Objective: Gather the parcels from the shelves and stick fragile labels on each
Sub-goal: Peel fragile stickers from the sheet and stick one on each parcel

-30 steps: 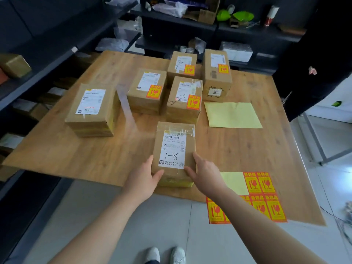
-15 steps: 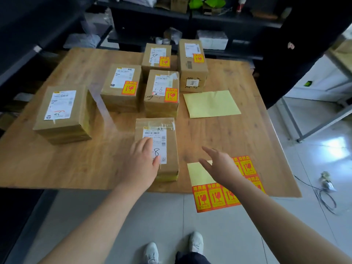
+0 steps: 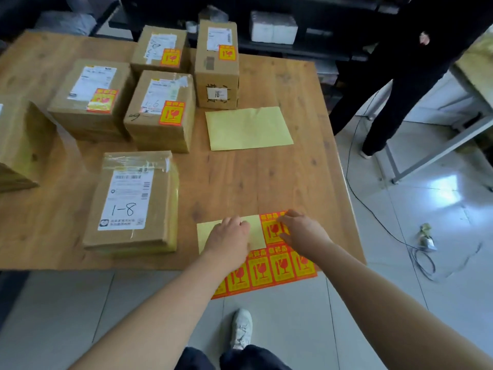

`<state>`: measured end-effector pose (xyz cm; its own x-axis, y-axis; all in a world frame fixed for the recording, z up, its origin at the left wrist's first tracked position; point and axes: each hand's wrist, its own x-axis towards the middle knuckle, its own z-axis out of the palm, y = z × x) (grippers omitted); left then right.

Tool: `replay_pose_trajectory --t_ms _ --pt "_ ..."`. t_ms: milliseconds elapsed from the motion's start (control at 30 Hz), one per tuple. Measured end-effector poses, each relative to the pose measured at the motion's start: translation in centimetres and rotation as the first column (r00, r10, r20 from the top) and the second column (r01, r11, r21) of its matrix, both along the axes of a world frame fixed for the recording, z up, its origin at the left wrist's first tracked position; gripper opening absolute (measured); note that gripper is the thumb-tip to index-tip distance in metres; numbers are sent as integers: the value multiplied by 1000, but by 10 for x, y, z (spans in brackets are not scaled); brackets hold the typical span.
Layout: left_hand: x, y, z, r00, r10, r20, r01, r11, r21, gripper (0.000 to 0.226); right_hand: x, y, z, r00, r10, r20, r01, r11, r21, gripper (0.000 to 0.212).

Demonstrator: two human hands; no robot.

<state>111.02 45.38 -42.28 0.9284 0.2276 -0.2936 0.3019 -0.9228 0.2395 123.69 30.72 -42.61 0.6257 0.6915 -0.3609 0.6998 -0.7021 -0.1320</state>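
Observation:
The parcel marked "1-8" [image 3: 133,201] lies flat near the table's front edge and carries no fragile label. Several more parcels [image 3: 162,108] behind it each bear an orange fragile label. Another parcel [image 3: 16,145] is cut off at the left edge. The sheet of orange fragile labels [image 3: 266,271] overhangs the front edge, with its left upper part bare yellow backing. My left hand [image 3: 229,236] presses on that bare backing. My right hand [image 3: 301,231] rests on the sheet, with forefinger and thumb touching either side of one label [image 3: 274,231].
An empty yellow backing sheet [image 3: 248,128] lies mid-table on the wooden table [image 3: 293,182]. A person in black [image 3: 400,76] stands at the back right. Dark shelves [image 3: 274,30] with packages run behind. A cable [image 3: 421,249] lies on the tiled floor to the right.
Both hands left the "1-8" parcel and moved right onto the label sheet. The view shifted right and down.

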Motion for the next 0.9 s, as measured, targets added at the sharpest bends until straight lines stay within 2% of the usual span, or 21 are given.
replay_pose_trajectory --t_ms 167,300,500,633,733,900 --pt "13 -7 -20 990 122 -77 -126 991 -52 59 21 6 -6 987 132 -95 -129 991 37 49" --pt "17 1 -27 978 176 -114 -190 975 -120 62 31 19 -8 970 208 -124 -204 978 46 49" --pt "14 -1 -33 971 236 -42 -239 960 -142 63 34 30 -9 968 198 -156 -189 979 71 26" --pt "11 -3 -35 964 265 -5 -263 951 -163 63 37 36 -8 977 121 -178 -112 992 63 41" --pt "11 -4 -35 961 276 -5 -273 948 -163 65 37 38 -5 968 115 -221 -108 993 43 39" --pt "13 -6 -36 955 297 -24 -296 941 -164 90 36 37 -3 972 176 -155 -169 984 56 32"
